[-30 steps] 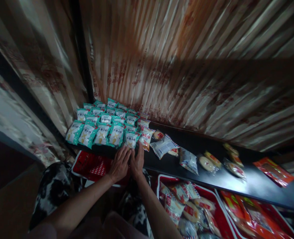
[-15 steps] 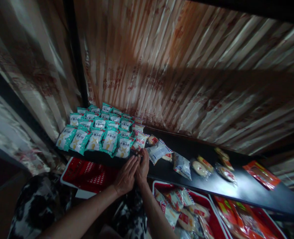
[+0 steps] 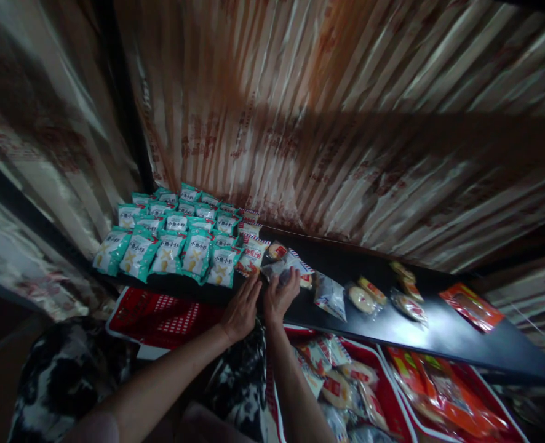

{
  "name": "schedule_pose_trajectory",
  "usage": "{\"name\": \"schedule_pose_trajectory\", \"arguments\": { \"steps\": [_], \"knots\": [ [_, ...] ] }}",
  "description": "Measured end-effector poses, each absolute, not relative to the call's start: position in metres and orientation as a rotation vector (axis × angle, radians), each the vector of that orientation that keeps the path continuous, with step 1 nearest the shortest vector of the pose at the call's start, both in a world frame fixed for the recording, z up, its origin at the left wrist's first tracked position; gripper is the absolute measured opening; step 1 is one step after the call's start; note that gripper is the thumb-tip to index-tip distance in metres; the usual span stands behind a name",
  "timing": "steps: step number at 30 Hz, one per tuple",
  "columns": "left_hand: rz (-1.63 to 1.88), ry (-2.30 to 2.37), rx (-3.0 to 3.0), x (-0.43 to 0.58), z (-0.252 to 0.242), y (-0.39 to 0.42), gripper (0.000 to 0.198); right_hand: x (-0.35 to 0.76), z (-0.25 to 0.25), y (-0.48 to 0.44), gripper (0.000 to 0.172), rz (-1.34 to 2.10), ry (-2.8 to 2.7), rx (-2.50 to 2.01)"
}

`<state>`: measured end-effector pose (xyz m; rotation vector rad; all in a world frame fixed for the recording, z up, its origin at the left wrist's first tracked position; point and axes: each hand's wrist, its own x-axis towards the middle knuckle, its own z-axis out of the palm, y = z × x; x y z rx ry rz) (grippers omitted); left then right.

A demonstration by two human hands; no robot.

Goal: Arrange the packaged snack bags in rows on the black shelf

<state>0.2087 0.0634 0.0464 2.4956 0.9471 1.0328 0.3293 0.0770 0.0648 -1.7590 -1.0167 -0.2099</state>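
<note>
Right hand (image 3: 280, 296): fingers spread and laid over a clear plastic snack packet with a red-and-white striped edge (image 3: 287, 266); whether it is pinched or only pressed cannot be told. The packet lies flat on the black shelf board (image 3: 443, 335), near its front edge.

Left hand (image 3: 242, 309): fingers straight and together, flat on the shelf, nothing held. Fingertips sit just beside a red-and-white snack pack (image 3: 251, 255) and the nearest teal-and-white snack pack (image 3: 221, 267).

The teal packs are laid in overlapping rows (image 3: 171, 231) at the left end of the shelf, up against the corner.

To the right of the hands, loose round pastry packets (image 3: 363, 298) and an orange-red flat pouch (image 3: 470, 306) are scattered along the board, well apart.

Below the shelf: a red perforated plastic basket (image 3: 162, 311) under the left hand, a second red basket (image 3: 399, 406) filled with mixed snack packets under the right forearm.

A striped, stained curtain (image 3: 323, 123) hangs behind the shelf.
</note>
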Motion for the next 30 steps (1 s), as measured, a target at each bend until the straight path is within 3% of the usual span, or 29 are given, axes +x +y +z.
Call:
{"name": "schedule_pose_trajectory", "arguments": {
  "steps": [8, 12, 19, 30],
  "knots": [
    [0.882, 0.964, 2.448, 0.257, 0.053, 0.083, 0.050, 0.349, 0.054, 0.072, 0.069, -0.004, -0.749, -1.820],
    [0.754, 1.000, 2.350, 0.272, 0.049, 0.091, 0.051, 0.353, 0.054, 0.069, 0.070, 0.232, -0.648, -1.793],
    [0.573, 1.080, 2.139, 0.279, 0.064, 0.087, 0.056, 0.358, 0.059, 0.062, 0.076, 0.344, -0.596, -1.793],
    [0.610, 1.045, 2.033, 0.272, 0.073, 0.082, 0.065, 0.364, 0.063, 0.056, 0.068, 0.461, -0.521, -1.812]
  ]
}}
